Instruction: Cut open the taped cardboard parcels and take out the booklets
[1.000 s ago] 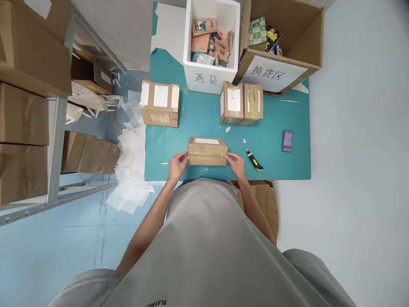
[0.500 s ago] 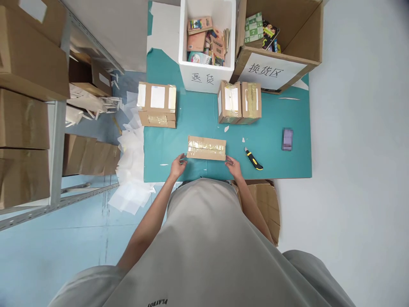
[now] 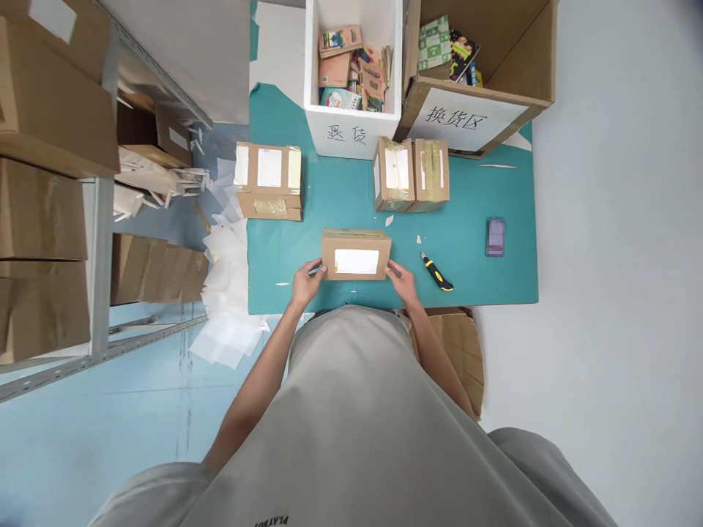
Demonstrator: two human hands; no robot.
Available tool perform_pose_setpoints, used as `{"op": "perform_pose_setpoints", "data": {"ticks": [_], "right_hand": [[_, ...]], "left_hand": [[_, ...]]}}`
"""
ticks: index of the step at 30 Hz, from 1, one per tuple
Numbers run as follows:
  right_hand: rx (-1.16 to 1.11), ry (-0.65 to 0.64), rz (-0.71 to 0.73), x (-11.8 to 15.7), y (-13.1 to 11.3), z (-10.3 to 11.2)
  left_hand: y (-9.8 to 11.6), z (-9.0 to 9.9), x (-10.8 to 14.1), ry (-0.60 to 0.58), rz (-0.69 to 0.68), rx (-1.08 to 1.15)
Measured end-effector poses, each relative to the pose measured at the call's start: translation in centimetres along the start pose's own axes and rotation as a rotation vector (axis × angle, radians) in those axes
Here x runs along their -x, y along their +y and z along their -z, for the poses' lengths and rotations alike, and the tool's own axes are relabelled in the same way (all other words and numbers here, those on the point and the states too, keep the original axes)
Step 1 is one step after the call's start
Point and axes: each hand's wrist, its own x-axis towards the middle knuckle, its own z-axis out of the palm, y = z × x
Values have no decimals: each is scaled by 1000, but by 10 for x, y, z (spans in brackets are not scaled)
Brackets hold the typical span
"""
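The left hand (image 3: 308, 282) and right hand (image 3: 403, 282) pinch a small brown box (image 3: 356, 255), one at each end. The box is near the front edge of the green table (image 3: 335, 187), white label (image 3: 356, 262) showing. A black and yellow cutter (image 3: 437, 272) lies near the right hand.

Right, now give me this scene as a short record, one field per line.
Surface: teal rectangular tabletop
Left hand: touching left end of small brown cardboard box
Right hand: touching the box's right end
Label: white paper rectangle on that box
Tool: black-and-yellow utility knife, right of the right hand
Back: white foam bin and large brown cardboard carton, both holding books
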Motion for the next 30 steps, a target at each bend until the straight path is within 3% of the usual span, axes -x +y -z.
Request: {"op": "perform_pose_setpoints", "data": {"ticks": [4, 8, 13, 17, 23, 26, 30], "right_hand": [[29, -50, 7, -2, -1, 0], [125, -10, -121, 3, 6, -3], [156, -25, -181, 18, 12, -4], [143, -36, -126, 25, 2, -2], [109, 14, 40, 8, -33, 3], [134, 57, 51, -4, -40, 0], [239, 65, -4, -10, -34, -8]], "left_hand": [[-6, 0, -4, 12, 62, -14], [-23, -4, -1, 8, 200, -25], [-32, -6, 13, 8, 234, -64], [-23, -3, 18, 26, 227, -77], [12, 6, 5, 161, 63, 22], [22, 6, -3, 171, 62, 42], [20, 2, -3, 138, 95, -77]]}}
